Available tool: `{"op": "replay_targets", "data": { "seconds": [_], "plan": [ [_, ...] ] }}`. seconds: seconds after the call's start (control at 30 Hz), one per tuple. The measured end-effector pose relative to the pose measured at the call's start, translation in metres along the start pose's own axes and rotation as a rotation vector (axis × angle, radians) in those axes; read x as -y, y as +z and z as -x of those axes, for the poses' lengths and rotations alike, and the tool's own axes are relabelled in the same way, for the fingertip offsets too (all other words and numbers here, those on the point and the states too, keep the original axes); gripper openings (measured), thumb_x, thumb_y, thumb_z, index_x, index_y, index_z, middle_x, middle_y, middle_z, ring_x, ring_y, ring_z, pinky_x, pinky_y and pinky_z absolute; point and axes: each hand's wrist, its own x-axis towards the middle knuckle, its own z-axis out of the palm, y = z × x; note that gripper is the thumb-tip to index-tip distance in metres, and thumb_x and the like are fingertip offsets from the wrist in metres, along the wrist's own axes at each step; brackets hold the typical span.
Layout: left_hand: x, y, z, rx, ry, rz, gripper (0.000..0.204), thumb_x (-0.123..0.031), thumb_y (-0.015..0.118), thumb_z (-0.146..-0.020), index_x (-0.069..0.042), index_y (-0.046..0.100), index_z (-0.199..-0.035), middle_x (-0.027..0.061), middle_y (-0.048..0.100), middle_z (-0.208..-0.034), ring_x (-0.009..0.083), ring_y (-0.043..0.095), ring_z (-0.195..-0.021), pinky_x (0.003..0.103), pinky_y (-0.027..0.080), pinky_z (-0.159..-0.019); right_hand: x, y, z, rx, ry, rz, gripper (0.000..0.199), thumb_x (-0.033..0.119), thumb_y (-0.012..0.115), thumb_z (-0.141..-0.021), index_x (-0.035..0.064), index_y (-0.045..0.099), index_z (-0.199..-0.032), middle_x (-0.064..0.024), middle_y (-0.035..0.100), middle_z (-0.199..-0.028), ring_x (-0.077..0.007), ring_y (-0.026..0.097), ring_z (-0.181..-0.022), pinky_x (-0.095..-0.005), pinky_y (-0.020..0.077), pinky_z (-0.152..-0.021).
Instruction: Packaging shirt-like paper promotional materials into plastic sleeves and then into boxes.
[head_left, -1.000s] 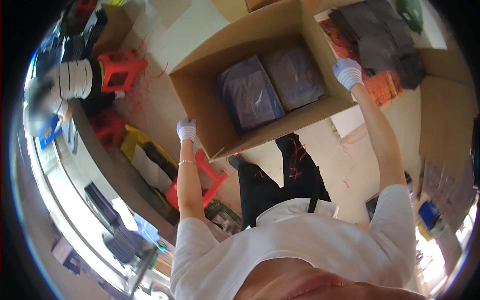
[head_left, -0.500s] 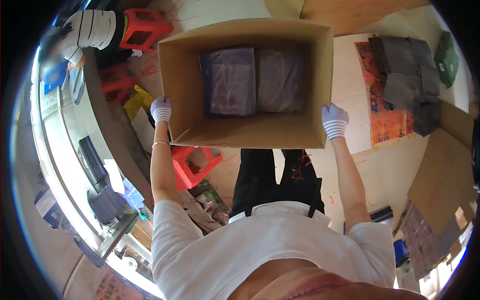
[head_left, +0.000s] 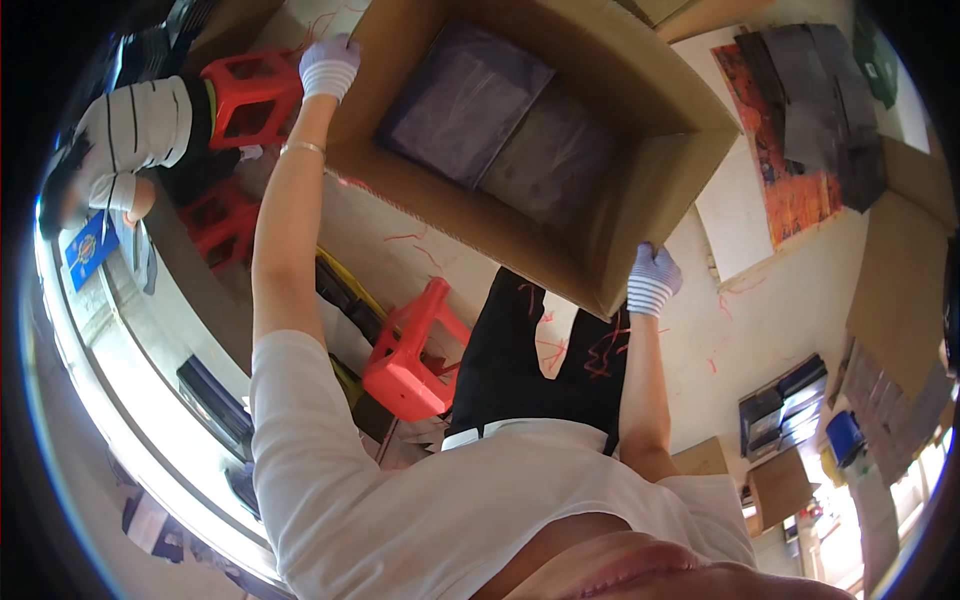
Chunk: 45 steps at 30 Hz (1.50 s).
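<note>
Left hand (head_left: 328,66), in a white knit glove, clamped on one corner of the open cardboard box (head_left: 640,150), fingers wrapped over its edge. Right hand (head_left: 652,280), gloved the same way, closed around the opposite lower corner, thumb side pressed against the box wall. Box carried between both hands, held up off the floor and tilted, its open top turned toward the camera. Inside, two flat packs in dark plastic wrap (head_left: 465,100), lying side by side against the bottom. Thin bracelet (head_left: 302,149) on the left wrist.

Below the box, a red plastic stool (head_left: 410,355) standing just beside the dark trousers (head_left: 530,370). Further left, two more red stools (head_left: 245,95), near another person in a white striped sleeve (head_left: 140,125). Scraps of red thread (head_left: 415,240) scattered over the pale floor. To the right, a red-patterned sheet (head_left: 785,175) with dark wrapped packs (head_left: 815,90) spread over it, and flattened cardboard (head_left: 900,290) lying beside that. Lower right, a small stack of dark packs (head_left: 785,405) and a blue container (head_left: 845,435).
</note>
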Motion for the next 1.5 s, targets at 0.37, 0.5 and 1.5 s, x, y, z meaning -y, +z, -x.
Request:
{"op": "replay_targets", "data": {
  "seconds": [0.37, 0.5, 1.5],
  "plan": [
    [-0.131, 0.129, -0.030, 0.555, 0.188, -0.022, 0.032, -0.020, 0.046, -0.084, -0.009, 0.056, -0.112, 0.0195, 0.048, -0.121, 0.0305, 0.049, -0.110, 0.043, 0.043, -0.088, 0.164, 0.074, -0.009, 0.431, -0.171, 0.063, 0.055, 0.054, 0.039, -0.083, 0.0037, 0.062, -0.079, -0.0205, 0.062, -0.077, -0.0356, 0.061, -0.075, -0.0443, 0.0480, -0.067],
    [-0.168, 0.174, -0.007, 0.659, 0.217, -0.117, 0.074, -0.036, 0.057, -0.078, -0.018, 0.017, -0.138, 0.0017, -0.007, -0.145, 0.0263, 0.001, -0.134, 0.054, 0.021, -0.102, 0.143, 0.150, -0.064, 0.528, -0.230, 0.224, 0.053, 0.046, 0.055, -0.078, 0.0057, 0.047, -0.111, -0.0129, 0.056, -0.110, -0.0296, 0.051, -0.104, -0.0446, 0.0409, -0.084],
    [-0.254, 0.094, 0.348, -0.304, -0.757, 1.381, 0.067, 0.003, 0.052, -0.077, 0.000, 0.017, -0.135, 0.0150, 0.036, -0.129, 0.0196, 0.038, -0.115, 0.027, 0.034, -0.094, 0.100, 0.056, -0.139, 0.586, -1.225, 0.412, 0.054, 0.018, 0.057, -0.075, 0.0110, 0.038, -0.125, -0.0127, 0.030, -0.135, -0.0309, 0.029, -0.125, -0.0467, 0.0294, -0.099]
  ]
}}
